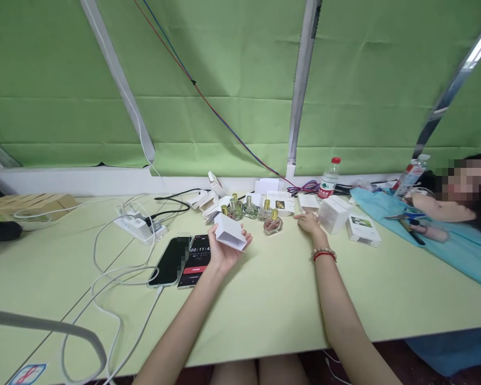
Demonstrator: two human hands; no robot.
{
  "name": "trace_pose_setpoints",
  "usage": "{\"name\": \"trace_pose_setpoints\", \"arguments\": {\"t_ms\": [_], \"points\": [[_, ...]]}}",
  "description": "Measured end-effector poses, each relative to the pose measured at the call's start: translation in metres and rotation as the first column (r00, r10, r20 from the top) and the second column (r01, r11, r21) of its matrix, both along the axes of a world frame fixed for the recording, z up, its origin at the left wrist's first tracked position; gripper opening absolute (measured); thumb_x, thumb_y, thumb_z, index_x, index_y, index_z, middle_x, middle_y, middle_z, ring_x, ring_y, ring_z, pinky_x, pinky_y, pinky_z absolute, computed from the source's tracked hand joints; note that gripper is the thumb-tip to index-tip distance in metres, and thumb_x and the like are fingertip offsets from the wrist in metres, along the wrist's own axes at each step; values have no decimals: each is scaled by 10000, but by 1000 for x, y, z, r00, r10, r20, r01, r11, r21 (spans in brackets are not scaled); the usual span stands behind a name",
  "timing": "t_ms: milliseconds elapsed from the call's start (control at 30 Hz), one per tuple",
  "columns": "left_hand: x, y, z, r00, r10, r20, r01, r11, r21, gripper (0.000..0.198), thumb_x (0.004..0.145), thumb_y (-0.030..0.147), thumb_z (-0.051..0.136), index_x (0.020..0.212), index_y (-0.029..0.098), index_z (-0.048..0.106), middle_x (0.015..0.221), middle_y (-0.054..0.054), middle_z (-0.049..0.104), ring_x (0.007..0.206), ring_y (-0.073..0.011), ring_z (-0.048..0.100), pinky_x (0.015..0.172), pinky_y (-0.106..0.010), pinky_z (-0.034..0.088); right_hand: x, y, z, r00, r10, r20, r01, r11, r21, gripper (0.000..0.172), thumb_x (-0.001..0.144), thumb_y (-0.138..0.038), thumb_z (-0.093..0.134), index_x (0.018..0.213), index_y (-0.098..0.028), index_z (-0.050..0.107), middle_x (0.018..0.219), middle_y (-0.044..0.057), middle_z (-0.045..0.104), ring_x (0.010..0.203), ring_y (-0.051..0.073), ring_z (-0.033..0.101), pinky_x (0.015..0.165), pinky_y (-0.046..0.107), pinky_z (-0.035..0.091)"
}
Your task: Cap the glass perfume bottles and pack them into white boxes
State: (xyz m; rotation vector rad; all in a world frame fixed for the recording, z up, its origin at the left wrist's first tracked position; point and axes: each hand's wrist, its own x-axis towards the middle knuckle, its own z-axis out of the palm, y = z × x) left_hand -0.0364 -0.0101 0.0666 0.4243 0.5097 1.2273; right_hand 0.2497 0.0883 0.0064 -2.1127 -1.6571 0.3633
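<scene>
My left hand (223, 259) is wrapped round a small white cardboard box (229, 233), tilted, with an end that looks open facing me. My right hand (309, 222) rests low over the table with its fingers stretched out to the left, and I see nothing in it. Just beyond those fingers lies a flat white box (308, 203); whether they touch it I cannot tell. Several small glass bottles with gold caps stand between my hands, the nearest being a pinkish bottle (273, 224). A larger white box (334, 215) stands right of my right hand.
Two phones lie left of my left forearm, one a dark phone (170, 262). White cables loop from a power strip (139, 223). A red-capped water bottle (329, 179) stands behind. At right, a person leans by a blue cloth (457, 256) with tools on it.
</scene>
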Motion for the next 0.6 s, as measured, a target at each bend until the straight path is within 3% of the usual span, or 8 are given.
{"name": "trace_pose_setpoints", "arguments": {"t_ms": [200, 333, 500, 600], "points": [[-1, 4, -4, 1000, 17, 3, -17, 1000, -3, 491, 713, 526, 444, 900, 103, 608, 724, -107, 618, 675, -200, 602, 648, -343, 549, -7, 3, 7, 1000, -1, -28, 2, 999, 37, 276, 777, -155, 494, 997, -129, 660, 1199, 161, 587, 1120, 274, 535, 964, 414, 374], [-2, 3, -4, 1000, 28, -2, -28, 1000, 7, 485, 716, 516, 446, 924, 109, 609, 757, -113, 636, 694, -213, 617, 617, -348, 546, -2, 2, 34, 999, -25, -43, 31, 987, 158, 303, 802, -218, 482, 1062, -163, 628, 1251, 116, 552, 1115, 232, 533, 947, 347, 386], [-3, 1, -3, 999, 11, -45, -10, 1000, 28, 480, 731, 527, 436, 957, 136, 599, 749, -90, 633, 656, -205, 625, 548, -315, 526, 5, -5, 68, 995, -20, -97, 55, 924, 378, 461, 773, -252, 533, 1229, -189, 534, 1292, 100, 530, 1091, 237, 544, 954, 384, 378], [-2, -1, 0, 999, 13, -52, -12, 1000, 8, 484, 745, 533, 417, 947, 129, 591, 738, -86, 625, 641, -194, 619, 552, -309, 523, 4, -11, 67, 995, 50, -80, -37, 987, 159, 418, 737, -199, 570, 1154, -198, 603, 1165, 79, 622, 1031, 229, 579, 876, 341, 427]]}}
